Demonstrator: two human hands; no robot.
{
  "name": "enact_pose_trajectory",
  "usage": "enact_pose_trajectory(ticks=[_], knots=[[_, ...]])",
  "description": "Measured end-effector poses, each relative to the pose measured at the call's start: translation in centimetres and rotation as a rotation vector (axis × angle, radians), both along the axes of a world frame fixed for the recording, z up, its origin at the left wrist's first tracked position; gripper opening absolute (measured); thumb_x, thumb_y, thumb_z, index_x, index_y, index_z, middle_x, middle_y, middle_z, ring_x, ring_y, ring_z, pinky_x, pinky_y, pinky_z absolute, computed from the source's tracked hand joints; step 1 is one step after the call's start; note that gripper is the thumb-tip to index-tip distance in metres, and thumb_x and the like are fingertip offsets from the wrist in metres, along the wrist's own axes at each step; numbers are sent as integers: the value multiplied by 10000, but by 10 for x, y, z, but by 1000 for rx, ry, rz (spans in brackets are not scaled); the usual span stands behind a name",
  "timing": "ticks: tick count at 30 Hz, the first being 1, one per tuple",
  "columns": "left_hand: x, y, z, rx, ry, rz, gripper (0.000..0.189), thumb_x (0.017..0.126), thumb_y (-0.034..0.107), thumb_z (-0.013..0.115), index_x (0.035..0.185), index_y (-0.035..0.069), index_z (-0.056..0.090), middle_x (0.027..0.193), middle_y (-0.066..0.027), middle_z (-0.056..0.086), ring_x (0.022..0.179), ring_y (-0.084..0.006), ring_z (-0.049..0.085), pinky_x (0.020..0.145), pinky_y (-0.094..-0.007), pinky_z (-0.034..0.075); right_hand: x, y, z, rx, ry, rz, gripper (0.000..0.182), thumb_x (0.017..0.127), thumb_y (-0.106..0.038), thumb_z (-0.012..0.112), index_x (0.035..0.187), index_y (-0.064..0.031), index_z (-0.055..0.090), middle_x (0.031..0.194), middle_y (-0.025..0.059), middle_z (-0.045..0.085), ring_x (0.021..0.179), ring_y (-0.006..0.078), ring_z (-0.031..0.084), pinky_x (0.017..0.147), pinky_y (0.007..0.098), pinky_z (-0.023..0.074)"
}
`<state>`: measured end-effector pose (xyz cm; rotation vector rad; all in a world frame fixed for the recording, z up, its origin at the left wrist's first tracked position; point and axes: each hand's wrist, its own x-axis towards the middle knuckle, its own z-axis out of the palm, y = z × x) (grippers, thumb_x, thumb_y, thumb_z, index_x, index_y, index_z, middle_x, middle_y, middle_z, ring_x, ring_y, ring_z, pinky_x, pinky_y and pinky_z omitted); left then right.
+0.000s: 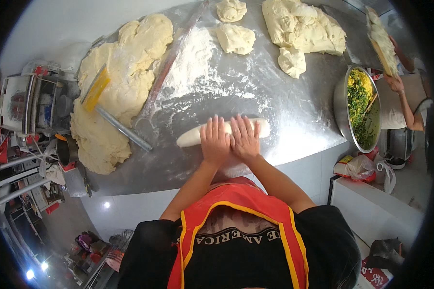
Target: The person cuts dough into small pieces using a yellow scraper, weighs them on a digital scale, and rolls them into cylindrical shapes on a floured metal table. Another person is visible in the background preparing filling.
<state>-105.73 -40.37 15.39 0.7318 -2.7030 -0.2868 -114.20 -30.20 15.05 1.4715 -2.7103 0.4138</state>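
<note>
A smooth log of dough lies crosswise on the floured metal table in front of me. My left hand rests flat on it, left of its middle, fingers pointing away. Beside it, almost touching, my right hand presses on the right part of the log with its fingers slightly spread. Neither hand grips the dough. White flour is spread beyond the log. Farther off sit two small dough pieces.
At left, a scraper with a yellow head lies on a large dough mass, beside a long rolling pin. More dough lies far right. A metal bowl of chopped greens and egg stands at the right edge; a person's hand holds a board beyond.
</note>
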Motion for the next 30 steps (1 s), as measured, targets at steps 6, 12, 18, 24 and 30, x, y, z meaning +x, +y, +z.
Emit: enact_pose_trajectory(ticks=[6,12,18,24,30], knots=[[-59,-48,-6,-13,-88,129,475,884,276,515,1325,100,505,1401,-182,435,1321,-341,370,1053,-616,230,-56,-62,6,99,-144,-124,597,913,-386,431,1441,-120,342,1496,121,317,1395,305,257,1110,605,106],[-115,-96,-4,72,-146,224,540,945,355,406,1427,112,376,1529,-169,225,1431,-326,143,1124,-579,88,-110,-110,9,23,-151,-247,716,898,-467,438,1485,-111,237,1547,163,181,1435,375,94,1108,632,55],[-48,-71,19,287,-236,-230,502,951,332,439,1390,88,429,1454,-132,386,1345,-354,329,1097,-556,204,-81,-51,38,304,-297,-150,623,921,-377,475,1447,-81,321,1493,180,298,1383,455,179,1095,622,139],[3,-8,10,10,-83,-188,524,918,329,483,1385,94,443,1443,-135,401,1343,-348,334,1097,-570,184,-26,46,10,-62,-63,-29,633,901,-396,530,1401,-37,383,1439,207,367,1338,382,324,1121,498,220],[-56,-58,3,-4,-169,-88,592,911,384,494,1409,75,409,1449,-182,380,1360,-378,306,1094,-601,160,-90,-10,19,41,-150,-195,645,927,-437,458,1426,-45,343,1458,185,355,1355,347,311,1109,553,186]])
